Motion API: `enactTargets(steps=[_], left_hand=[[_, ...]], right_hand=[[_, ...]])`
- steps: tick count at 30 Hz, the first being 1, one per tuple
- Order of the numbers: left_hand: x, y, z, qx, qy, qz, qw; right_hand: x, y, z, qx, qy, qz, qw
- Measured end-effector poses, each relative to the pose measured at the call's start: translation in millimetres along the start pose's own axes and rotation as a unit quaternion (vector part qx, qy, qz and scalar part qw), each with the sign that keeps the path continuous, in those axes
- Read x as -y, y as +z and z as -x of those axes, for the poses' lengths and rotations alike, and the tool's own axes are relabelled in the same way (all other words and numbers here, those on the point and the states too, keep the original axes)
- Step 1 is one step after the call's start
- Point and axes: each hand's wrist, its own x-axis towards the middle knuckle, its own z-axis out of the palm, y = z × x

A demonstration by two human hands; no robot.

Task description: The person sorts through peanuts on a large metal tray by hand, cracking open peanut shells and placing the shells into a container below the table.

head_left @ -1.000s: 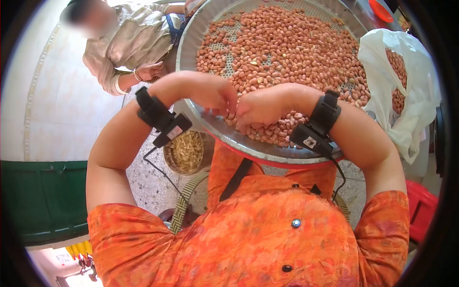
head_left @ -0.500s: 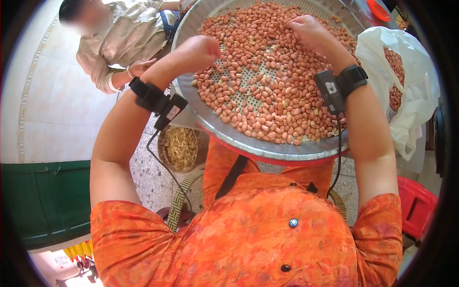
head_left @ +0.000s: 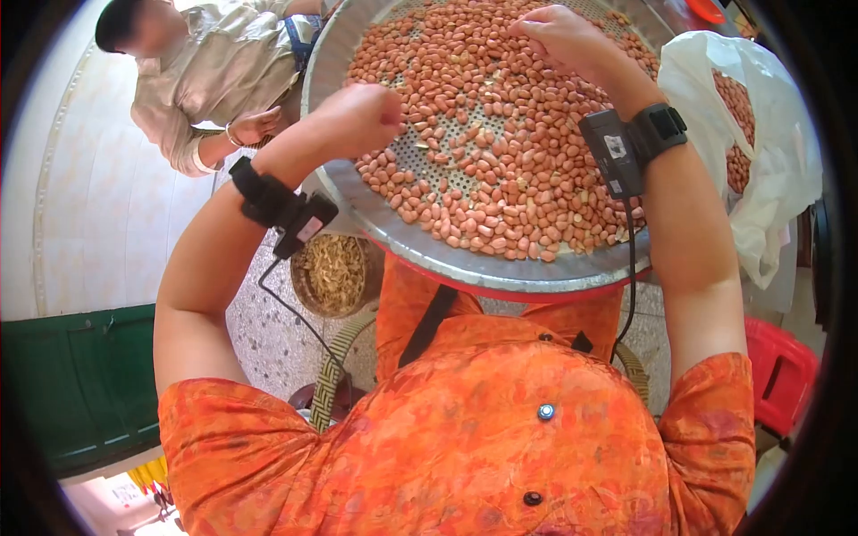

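Note:
A large round metal tray (head_left: 411,255) with a perforated bottom holds many reddish peanuts (head_left: 536,183). Over its left side is my left hand (head_left: 362,119), its fingers curled together; what they hold, if anything, is hidden. Higher up and to the right, my right hand (head_left: 556,36) hovers above the peanuts with its fingertips bent together, and nothing can be made out between them. Bare patches of the perforated bottom show between the two hands and below them.
A white plastic bag (head_left: 776,170) with peanuts stands right of the tray. A basket of husks (head_left: 332,275) is on the floor at lower left. Another person (head_left: 219,67) sits at upper left. A red stool (head_left: 779,375) and a red lid (head_left: 706,11) are on the right.
My hands, together at the tray's near edge a second ago, are now far apart. Since then the right has gone up and away, the left outward. Peanuts have shifted, baring more of the bottom.

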Motion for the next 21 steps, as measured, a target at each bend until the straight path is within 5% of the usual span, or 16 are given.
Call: enactTargets(steps=[2,4,5,8,10,12,13,15,21], left_hand=[[-25.5,-1.7,10.0,0.120,0.086,0.179,0.973],[-63.4,-6.6,18.6,0.315,0.066,0.305,0.896],[-71.6,2.8,19.9,0.308,0.157,0.290,0.893],[-83.9,16.2,11.5,0.332,0.218,0.267,0.878],[-73.5,11.9,10.2,0.312,0.252,0.267,0.876],[-64.6,-4.9,12.6,0.262,0.096,0.137,0.950],[-58.6,-4.5,11.9,0.264,0.095,0.136,0.950],[-49.1,3.4,11.1,0.038,0.079,0.072,0.994],[-62.9,17.3,4.5,0.000,0.077,-0.081,0.994]], right_hand=[[3.3,1.2,2.5,-0.001,0.007,-0.002,1.000],[7.9,-1.7,4.2,-0.002,0.013,-0.002,1.000],[10.9,-4.8,4.3,-0.002,0.026,-0.010,1.000],[10.8,-17.7,1.2,0.038,0.051,-0.140,0.988],[11.0,-26.0,1.6,0.000,0.069,-0.246,0.967],[7.5,-29.9,0.5,0.027,0.069,-0.295,0.953],[7.6,-29.2,0.0,0.024,0.062,-0.283,0.957],[8.3,-25.1,-0.8,0.021,0.055,-0.273,0.960],[17.7,-5.3,11.1,0.070,0.030,-0.205,0.976]])
